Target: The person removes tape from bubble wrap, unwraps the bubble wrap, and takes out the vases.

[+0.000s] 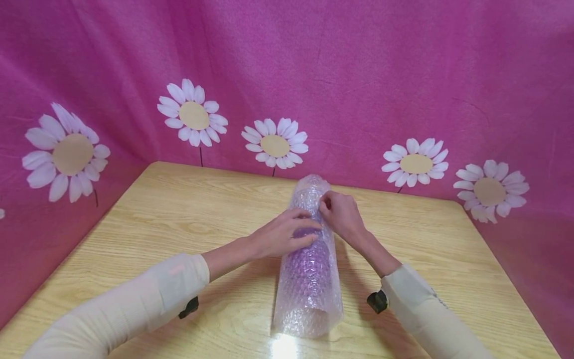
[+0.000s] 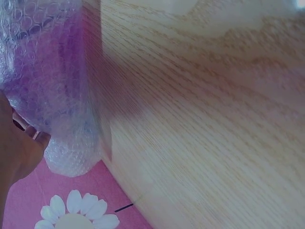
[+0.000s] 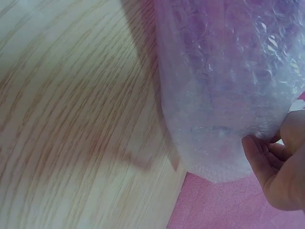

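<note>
A roll of bubble wrap point(image 1: 300, 321) lies lengthwise on the table, wound around a purple object point(image 1: 307, 269) whose kind the wrap hides. My left hand point(image 1: 284, 233) rests on top of the roll with its fingers spread and fairly straight. Near the far end, my right hand point(image 1: 343, 214) pinches the bubble wrap between thumb and curled fingers. In the right wrist view, the thumb and forefinger meet on the film point(image 3: 214, 129) close to its far edge. The left wrist view shows fingertips point(image 2: 43, 139) against the side of the wrap.
The wooden table point(image 1: 202, 199) has a pale grain, and its far edge meets a pink cloth point(image 1: 336, 75) printed with white daisies. The cloth also stands along the left and right sides. Dark wrist devices point(image 1: 377, 301) sit under both cream sleeves point(image 1: 130, 304).
</note>
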Motion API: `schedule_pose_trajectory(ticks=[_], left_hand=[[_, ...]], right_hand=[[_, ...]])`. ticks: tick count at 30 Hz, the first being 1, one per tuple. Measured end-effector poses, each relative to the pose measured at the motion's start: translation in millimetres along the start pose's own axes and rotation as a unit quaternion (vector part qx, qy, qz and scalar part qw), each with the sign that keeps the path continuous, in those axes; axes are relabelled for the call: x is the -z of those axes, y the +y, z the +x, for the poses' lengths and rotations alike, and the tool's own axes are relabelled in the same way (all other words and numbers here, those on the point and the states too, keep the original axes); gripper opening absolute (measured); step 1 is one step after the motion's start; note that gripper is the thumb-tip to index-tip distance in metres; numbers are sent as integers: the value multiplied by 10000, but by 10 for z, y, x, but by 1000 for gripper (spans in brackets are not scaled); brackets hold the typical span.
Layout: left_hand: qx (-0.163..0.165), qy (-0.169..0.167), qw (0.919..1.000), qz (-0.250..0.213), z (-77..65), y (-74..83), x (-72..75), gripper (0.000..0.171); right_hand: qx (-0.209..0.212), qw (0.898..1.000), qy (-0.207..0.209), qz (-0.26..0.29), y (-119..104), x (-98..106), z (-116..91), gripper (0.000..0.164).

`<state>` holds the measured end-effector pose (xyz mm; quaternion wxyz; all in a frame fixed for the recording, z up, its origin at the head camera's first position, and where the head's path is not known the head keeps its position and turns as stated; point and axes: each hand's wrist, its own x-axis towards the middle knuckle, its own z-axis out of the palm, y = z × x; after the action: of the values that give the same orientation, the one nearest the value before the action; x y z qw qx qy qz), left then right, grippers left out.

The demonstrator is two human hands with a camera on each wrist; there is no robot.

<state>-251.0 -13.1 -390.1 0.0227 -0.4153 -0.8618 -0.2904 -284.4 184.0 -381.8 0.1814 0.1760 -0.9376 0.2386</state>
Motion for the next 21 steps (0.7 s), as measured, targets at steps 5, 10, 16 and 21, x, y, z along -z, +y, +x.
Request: schedule_pose_trajectory(ticks=[5, 10, 16, 21], left_hand=[[29, -22, 10000, -1, 4, 3, -4, 36], [2, -22, 10000, -8, 8, 12, -7, 34], [53, -75, 10000, 13, 12, 24, -12, 34], [63, -62, 10000, 28, 11, 38, -4, 34]], right_hand=[[-115, 9999, -73, 48, 4, 17, -7, 10], [-209, 9997, -46, 88, 22, 37, -24, 10], [-270, 9996, 60, 61, 78, 85, -64, 10], [-312, 9994, 112, 86, 139, 134, -98, 11]])
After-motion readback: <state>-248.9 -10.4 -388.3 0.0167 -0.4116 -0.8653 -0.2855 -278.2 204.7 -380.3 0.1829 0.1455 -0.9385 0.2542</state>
